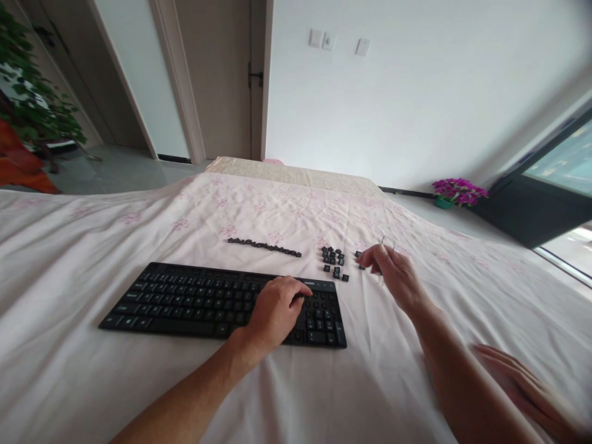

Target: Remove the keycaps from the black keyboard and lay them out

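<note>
A black keyboard lies on the pale flowered cloth. Over its right part rests my left hand, fingers bent and pressed together at the keys near the number pad; whatever they hold, if anything, is hidden. My right hand is to the right of the keyboard, its fingers closed beside a few loose black keycaps, with a thin wire loop showing at the fingers. Between the hands, just beyond the keyboard, is a cluster of loose keycaps. A row of small black keycaps lies behind the keyboard.
The wrinkled cloth covers the broad surface. Another person's hand, blurred, is at the lower right beside my right forearm. Farther off are purple flowers, a green plant, an orange object and a door.
</note>
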`<action>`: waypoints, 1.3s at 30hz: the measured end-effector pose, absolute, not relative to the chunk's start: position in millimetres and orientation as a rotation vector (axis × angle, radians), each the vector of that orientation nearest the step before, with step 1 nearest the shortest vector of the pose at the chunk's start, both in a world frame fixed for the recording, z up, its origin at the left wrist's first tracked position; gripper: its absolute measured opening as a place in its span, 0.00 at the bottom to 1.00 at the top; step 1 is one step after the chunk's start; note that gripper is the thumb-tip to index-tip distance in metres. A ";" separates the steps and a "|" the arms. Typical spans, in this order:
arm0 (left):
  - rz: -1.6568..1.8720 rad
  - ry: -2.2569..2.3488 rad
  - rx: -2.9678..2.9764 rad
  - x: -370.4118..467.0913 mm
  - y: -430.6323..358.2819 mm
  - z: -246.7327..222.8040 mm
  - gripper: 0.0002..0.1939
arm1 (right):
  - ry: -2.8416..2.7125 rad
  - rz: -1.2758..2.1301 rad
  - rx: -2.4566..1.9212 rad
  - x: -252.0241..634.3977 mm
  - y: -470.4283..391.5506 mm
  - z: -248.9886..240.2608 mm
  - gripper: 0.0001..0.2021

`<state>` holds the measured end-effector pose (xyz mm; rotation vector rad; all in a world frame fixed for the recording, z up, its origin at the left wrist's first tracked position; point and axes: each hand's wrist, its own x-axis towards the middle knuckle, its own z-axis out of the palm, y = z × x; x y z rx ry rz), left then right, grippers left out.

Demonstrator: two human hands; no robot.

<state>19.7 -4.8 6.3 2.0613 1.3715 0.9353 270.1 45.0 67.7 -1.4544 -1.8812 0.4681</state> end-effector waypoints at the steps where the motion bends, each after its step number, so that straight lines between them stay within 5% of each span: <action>1: 0.917 1.365 2.057 21.8 -6.9 6.3 0.12 | -1.910 0.526 -1.373 259.3 37.0 73.2 0.27; 12: 0.856 1.362 2.109 25.2 -13.0 4.4 0.13 | -2.017 0.915 -1.003 209.0 4.3 46.6 0.25; 23: 0.782 1.366 2.183 27.0 -13.1 3.9 0.06 | -2.262 0.850 -0.919 203.7 9.4 31.7 0.27; 39: 0.842 1.374 2.197 39.1 -17.4 0.9 0.11 | -2.125 0.389 -0.730 191.0 -11.1 16.1 0.27</action>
